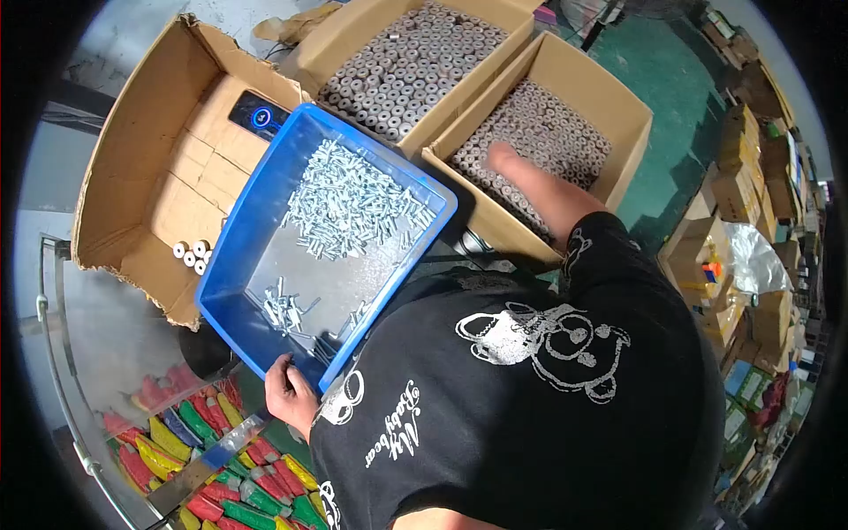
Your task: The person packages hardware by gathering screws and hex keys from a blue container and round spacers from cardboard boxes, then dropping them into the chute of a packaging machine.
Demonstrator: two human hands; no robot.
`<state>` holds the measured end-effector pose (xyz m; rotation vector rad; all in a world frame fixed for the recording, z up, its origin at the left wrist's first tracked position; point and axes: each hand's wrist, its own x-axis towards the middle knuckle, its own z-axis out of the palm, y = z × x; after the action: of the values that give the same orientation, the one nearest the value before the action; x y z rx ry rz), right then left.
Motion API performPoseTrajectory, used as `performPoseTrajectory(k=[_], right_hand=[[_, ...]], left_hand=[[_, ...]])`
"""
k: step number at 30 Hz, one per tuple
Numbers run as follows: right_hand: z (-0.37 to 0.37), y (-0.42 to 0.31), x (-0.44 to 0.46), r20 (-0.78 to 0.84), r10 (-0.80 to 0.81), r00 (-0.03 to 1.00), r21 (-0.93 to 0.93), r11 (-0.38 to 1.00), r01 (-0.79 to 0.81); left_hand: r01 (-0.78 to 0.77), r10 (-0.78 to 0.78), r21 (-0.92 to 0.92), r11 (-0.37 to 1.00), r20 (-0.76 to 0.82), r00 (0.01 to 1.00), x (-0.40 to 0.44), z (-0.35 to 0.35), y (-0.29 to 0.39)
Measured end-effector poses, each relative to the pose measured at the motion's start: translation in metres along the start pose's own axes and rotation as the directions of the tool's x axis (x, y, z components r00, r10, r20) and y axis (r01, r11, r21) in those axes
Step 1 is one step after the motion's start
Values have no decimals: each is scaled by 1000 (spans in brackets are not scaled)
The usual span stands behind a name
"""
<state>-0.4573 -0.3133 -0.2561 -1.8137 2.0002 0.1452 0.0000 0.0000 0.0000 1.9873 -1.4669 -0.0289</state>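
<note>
My left hand [290,393] is at the near-left rim of a blue plastic bin [252,190], with its fingers curled together. What they hold, if anything, does not show. In the bin lie a large heap of small silvery bolts [349,199] and a smaller cluster of bolts [283,309] closer to my left hand. My right hand [517,168] reaches over the right cardboard box [623,155], above or touching the upright metal cylinders with center holes [548,128] packed inside. Its fingers are blurred, so their grip is unclear.
Another cardboard box [322,57] behind holds rows of similar cylinders. The torn cardboard box [115,177] at left contains a dark device with a lit blue ring [261,117] and several white-ended cylinders [190,256]. Colorful packets [212,424] lie below left; cartons [742,177] line the right side.
</note>
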Motion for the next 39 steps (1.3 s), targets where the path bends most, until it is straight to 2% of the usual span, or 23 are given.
performPoseTrajectory(k=[2,4,7,10,12,17,18,19,20,21,23,25,27,28,29,30,31,32,34,35,36,37,39], right_hand=[[17,-9,1,8,9,1000,-15,1000,-9],[8,35,-6,60,-37,998,3,999,37],[27,44,5,-68,-198,978,70,977,202],[17,50,2,-54,-244,968,119,961,249],[15,57,6,42,-243,969,178,956,232],[3,87,12,2,-332,943,109,938,330],[-11,101,16,-158,-717,679,69,678,732],[-24,108,19,-283,-925,253,-35,274,961],[-37,107,21,-185,-776,603,735,298,609],[-53,106,17,167,-654,738,984,63,-167],[-148,35,-39,140,-479,867,970,-109,-217],[-199,-11,-28,176,-597,782,981,169,-92],[-215,-91,-17,145,-595,790,917,380,118],[-194,-122,10,-67,-656,752,669,529,522],[-174,-147,30,-229,-753,617,249,567,785],[-171,-166,27,16,-712,702,23,702,712],[-171,-182,23,227,-588,777,-237,740,629],[-158,-188,30,345,-496,797,-345,722,599],[-132,-148,62,153,-875,460,67,474,878],[-119,-153,69,245,-759,603,-227,560,797],[-133,-180,47,368,-499,785,-461,635,620],[-134,-177,51,370,-531,762,-451,614,647],[-143,-190,40,355,-417,837,-509,665,547]], left_hand=[[15,-15,31,999,14,1000,3,-11,-2],[54,-56,23,998,52,997,-8,8,7],[50,-51,29,998,20,998,1,2,9],[40,-40,9,999,15,999,2,2,9],[35,-35,3,999,16,999,2,1,12],[85,-86,25,996,30,996,3,0,18],[94,-95,31,995,29,995,3,-1,18],[111,-112,36,993,40,993,4,-2,19],[126,-128,42,991,55,990,4,-3,20],[130,-133,50,990,64,989,5,-4,20],[116,-120,63,991,66,991,6,-2,22],[120,-126,81,989,71,990,6,-1,22],[122,-129,95,988,70,989,7,-1,22],[90,-98,105,990,78,992,8,-1,22],[59,-69,114,992,83,994,8,-2,22],[69,-78,123,990,72,994,8,-2,23],[77,-83,94,993,69,994,8,-2,24],[91,-95,65,994,58,994,8,-1,24],[63,-65,65,996,16,998,9,2,22],[56,-57,77,995,8,998,10,2,20],[41,-41,77,996,-4,999,11,2,19],[25,-24,80,996,-17,1000,12,0,19],[28,-28,46,999,-11,1000,13,-4,20]])
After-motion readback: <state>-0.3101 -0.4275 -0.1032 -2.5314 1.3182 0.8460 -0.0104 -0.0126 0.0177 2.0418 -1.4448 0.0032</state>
